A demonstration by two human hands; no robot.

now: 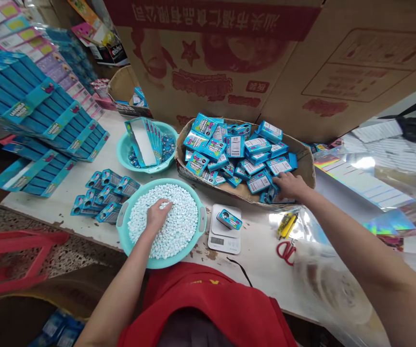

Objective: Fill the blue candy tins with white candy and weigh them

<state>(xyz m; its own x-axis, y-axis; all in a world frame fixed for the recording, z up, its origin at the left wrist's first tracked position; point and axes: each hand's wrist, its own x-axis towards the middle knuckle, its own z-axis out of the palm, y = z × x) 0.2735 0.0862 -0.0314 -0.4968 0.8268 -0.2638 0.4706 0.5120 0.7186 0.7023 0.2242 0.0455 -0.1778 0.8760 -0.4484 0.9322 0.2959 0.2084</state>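
Observation:
My left hand (158, 215) reaches into a turquoise basin (122, 222) full of small white candies (179, 217). Its thumb and fingers curl together among them, and what lies between the fingertips is hidden. My right hand (290, 186) is at the right end of a low cardboard tray (305, 166) heaped with small blue candy boxes (235, 146). Its fingers bend down around a box there, largely hidden beneath the hand. Between the hands stands a white kitchen scale (226, 243), with one blue candy box with a round window (229, 219) lying on its plate.
Several windowed boxes (107, 195) lie left of the basin. Behind it, another basin (123, 149) holds blue-wrapped pieces and flat cards. Blue display packs (45, 111) are stacked at left. Red scissors (286, 252), a yellow cutter (288, 225) and plastic film lie at right. A large carton (222, 62) stands behind.

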